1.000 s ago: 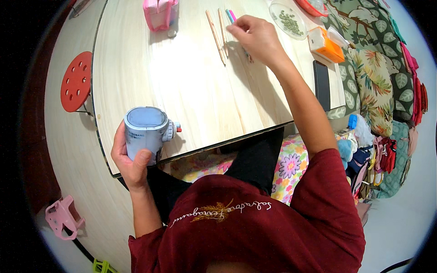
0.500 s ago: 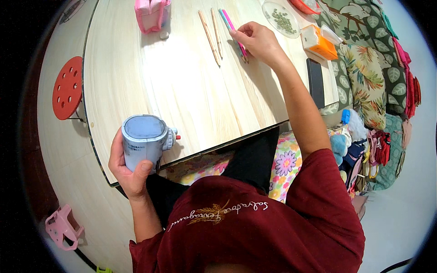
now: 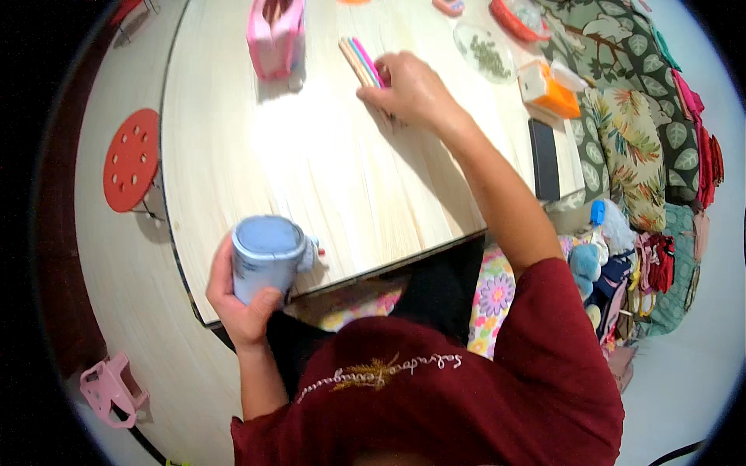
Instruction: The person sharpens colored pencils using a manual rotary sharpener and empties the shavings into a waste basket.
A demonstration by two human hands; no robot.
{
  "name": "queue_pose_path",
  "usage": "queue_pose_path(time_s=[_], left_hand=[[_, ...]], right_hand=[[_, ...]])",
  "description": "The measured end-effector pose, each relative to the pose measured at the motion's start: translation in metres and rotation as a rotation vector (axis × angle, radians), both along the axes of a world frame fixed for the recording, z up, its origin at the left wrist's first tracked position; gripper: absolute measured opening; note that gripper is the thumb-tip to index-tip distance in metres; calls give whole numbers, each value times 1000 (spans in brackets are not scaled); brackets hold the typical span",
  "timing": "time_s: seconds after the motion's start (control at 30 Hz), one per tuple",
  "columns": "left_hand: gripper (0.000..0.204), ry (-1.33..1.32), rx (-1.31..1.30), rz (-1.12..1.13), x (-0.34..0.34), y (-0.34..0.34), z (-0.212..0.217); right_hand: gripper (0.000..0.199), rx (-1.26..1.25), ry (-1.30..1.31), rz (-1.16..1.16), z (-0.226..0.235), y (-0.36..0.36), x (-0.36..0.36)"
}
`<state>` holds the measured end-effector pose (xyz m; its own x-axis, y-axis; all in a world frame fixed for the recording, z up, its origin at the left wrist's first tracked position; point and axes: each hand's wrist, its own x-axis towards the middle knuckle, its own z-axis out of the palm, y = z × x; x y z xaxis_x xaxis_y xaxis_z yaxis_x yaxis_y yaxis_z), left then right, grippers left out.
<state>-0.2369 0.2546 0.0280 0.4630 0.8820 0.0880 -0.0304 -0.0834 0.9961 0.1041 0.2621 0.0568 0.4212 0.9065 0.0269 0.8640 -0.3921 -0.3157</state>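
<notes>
My left hand [image 3: 242, 304] grips a pale blue cylindrical container [image 3: 266, 255] with a small side knob, held at the near edge of the light wooden table [image 3: 311, 171]. My right hand [image 3: 410, 92] reaches across the table and its fingers rest on a bundle of thin sticks [image 3: 361, 60], some wood-coloured, one pink, one blue. The hand covers the near ends of the sticks, so I cannot tell whether it grips them.
A pink pouch [image 3: 274, 31] stands at the far side of the table. A clear plate of green bits [image 3: 486, 53], an orange and white box [image 3: 548, 87] and a black phone [image 3: 543, 159] lie to the right. A red stool [image 3: 130, 159] stands left; cushions and clothes pile up at the right.
My right hand has stayed at the sticks, shifting slightly along them. The left hand keeps the blue container at the table edge. My head has moved, so the table sits lower in the picture.
</notes>
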Motion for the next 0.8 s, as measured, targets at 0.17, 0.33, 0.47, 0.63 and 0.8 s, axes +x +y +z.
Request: queue_pose_path(time_s=[0.17, 0.33, 0.47, 0.63, 0.8], left_hand=[[86, -68, -71, -13, 2, -4, 6], [85, -90, -74, -30, 5, -2, 8], [84, -102, -50, -40, 5, -1, 7], [83, -110, -38, -45, 5, -2, 7], [83, -91, -23, -54, 4, -1, 6]], right_hand=[[42, -50, 76, -38, 18, 7, 0], [40, -146, 130, -86, 27, 11, 3], [39, -164, 179, -105, 25, 12, 7], [36, -95, 195, -89, 17, 10, 13], [33, -167, 264, -82, 20, 15, 20]])
